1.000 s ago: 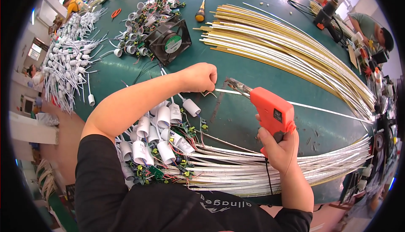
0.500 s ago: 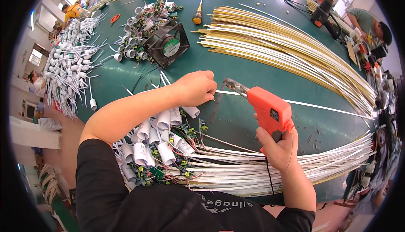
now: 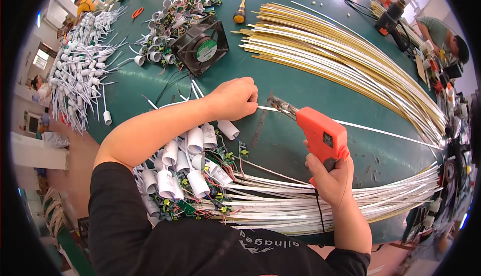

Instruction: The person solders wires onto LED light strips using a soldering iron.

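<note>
My right hand is wrapped round the grip of a red soldering gun. Its metal tip points left, close to the near end of a thin white LED strip lying across the table. At that end, the fingers of my left hand are pinched together on the strip; any wire inside the pinch is hidden. Whether the tip touches the strip I cannot tell. Under my left forearm lie white plastic tubes with small green circuit boards and red wires, beside a bundle of white strips.
A black fan stands beyond my left forearm, near more tubes and boards. White-wired caps are heaped at left. Yellow-and-white strips, a screwdriver, orange scissors and a heat gun lie farther off. A co-worker is at right.
The whole view has shifted slightly. My left hand keeps its pinch and the soldering gun stays by the strip's end, with hardly any movement between them.
</note>
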Available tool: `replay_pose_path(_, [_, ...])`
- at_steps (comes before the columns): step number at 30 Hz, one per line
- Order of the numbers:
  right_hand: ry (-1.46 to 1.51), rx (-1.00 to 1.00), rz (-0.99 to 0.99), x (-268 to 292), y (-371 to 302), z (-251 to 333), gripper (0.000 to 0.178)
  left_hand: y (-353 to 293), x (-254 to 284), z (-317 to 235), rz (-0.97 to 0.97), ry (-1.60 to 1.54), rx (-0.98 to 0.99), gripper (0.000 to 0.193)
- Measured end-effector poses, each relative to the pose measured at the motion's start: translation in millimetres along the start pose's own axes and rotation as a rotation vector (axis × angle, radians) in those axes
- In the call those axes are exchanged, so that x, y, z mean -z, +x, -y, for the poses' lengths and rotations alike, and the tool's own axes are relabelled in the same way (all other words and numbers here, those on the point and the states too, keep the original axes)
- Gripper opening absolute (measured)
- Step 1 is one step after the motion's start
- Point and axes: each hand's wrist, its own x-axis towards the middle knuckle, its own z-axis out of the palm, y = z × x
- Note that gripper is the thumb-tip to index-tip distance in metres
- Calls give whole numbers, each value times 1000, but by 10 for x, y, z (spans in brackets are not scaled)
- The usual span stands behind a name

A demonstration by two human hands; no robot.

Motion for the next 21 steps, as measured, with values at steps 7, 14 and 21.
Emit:
replay_pose_path(7, [-77, 3, 52, -33, 7, -16, 39, 10, -16, -5, -24, 27, -8, 10])
replay_pose_path(14, [-185, 0, 71, -65, 16, -5, 36, 14, -16, -4, -2, 40, 1, 11])
replay_pose_path(21, [-179, 24, 57, -45, 27, -8, 36, 46, -3, -26, 8, 46, 19, 11])
